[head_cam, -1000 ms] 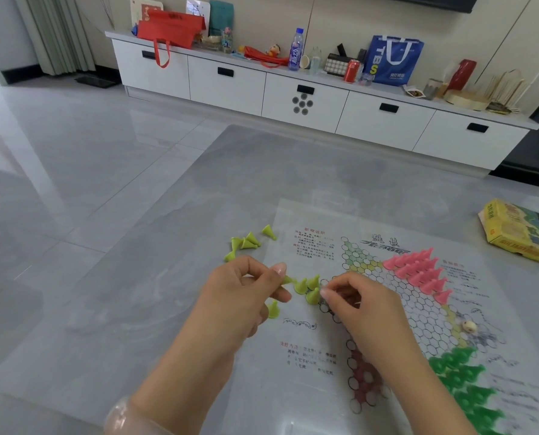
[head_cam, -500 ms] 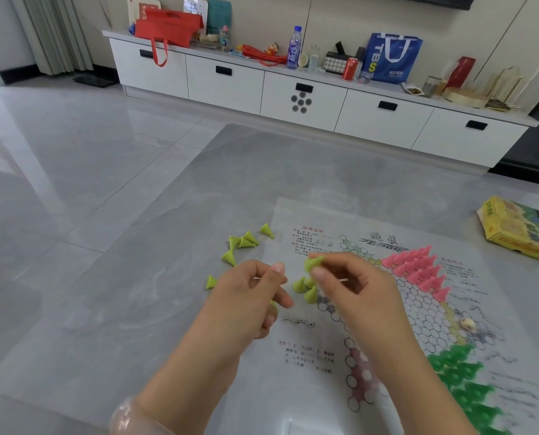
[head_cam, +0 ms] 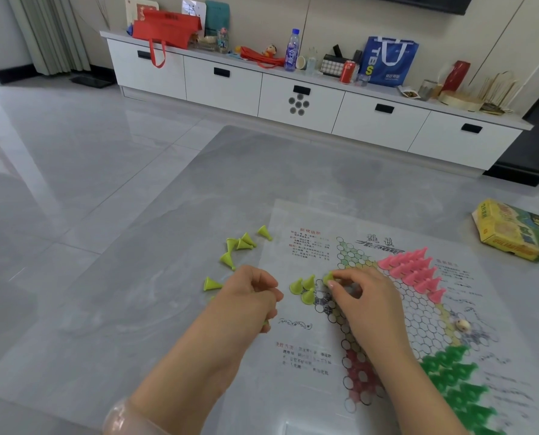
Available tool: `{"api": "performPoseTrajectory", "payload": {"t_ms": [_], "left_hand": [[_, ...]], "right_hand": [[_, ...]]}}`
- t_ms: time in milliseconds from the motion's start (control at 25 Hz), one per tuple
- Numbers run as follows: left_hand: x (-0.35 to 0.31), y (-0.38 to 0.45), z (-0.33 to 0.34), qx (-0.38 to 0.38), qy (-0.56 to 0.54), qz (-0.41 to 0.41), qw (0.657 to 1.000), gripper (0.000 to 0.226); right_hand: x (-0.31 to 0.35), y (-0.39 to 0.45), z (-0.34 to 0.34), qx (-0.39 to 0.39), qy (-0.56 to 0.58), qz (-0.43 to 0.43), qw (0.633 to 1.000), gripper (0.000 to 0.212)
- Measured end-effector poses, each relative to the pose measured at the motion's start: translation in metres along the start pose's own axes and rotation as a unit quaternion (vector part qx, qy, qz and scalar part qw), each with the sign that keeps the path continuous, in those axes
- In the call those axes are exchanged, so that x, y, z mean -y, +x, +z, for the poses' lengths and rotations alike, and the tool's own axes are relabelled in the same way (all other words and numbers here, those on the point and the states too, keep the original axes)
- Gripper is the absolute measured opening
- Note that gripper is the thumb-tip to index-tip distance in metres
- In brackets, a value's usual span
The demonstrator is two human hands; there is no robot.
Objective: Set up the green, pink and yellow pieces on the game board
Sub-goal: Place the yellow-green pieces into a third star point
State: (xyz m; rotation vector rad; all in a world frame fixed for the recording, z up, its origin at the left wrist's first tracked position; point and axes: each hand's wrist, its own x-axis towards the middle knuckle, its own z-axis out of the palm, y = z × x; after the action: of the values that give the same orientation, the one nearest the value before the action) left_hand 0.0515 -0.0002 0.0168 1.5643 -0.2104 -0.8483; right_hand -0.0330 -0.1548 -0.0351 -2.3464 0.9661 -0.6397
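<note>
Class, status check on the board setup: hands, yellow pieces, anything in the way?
Right hand pinching a yellow piece down at the board's left point. Left hand curled, contents unclear. Three yellows stand placed; loose yellows lie off-board. Nothing blocking.

Yellow-green cones (head_cam: 302, 285), pink cones (head_cam: 414, 268), green cones (head_cam: 456, 381) — white hexagon-patterned board (head_cam: 419, 321).

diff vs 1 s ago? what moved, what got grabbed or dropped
The right hand lifted one yellow piece and has brought it down onto the game board beside the three standing yellow pieces, still pinching it. The left hand stayed curled beside the board. Pink pieces, green pieces and the loose yellow pile unchanged.
</note>
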Motion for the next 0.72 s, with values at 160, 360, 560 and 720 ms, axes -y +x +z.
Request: {"api": "performPoseTrajectory", "payload": {"t_ms": [160,360,560,720], "left_hand": [[0.0004,-0.0010,-0.0017,0.017,0.007,0.025,1.000,0.028],[-0.0013,-0.0042,-0.0027,0.037,-0.033,0.024,0.998,0.016],[-0.0009,-0.0046,-0.0021,0.037,-0.018,0.015,0.999,0.013],[-0.0015,-0.0032,-0.0024,0.026,-0.015,0.023,0.999,0.014]], "right_hand": [[-0.0016,-0.0015,0.0034,0.009,-0.018,-0.015,1.000,0.017],[-0.0022,-0.0015,0.0014,0.000,0.015,-0.014,1.000,0.010],[-0.0004,-0.0008,0.0041,0.002,-0.008,-0.019,1.000,0.012],[0.0018,-0.0018,0.0039,0.009,-0.007,-0.021,1.000,0.015]]}}
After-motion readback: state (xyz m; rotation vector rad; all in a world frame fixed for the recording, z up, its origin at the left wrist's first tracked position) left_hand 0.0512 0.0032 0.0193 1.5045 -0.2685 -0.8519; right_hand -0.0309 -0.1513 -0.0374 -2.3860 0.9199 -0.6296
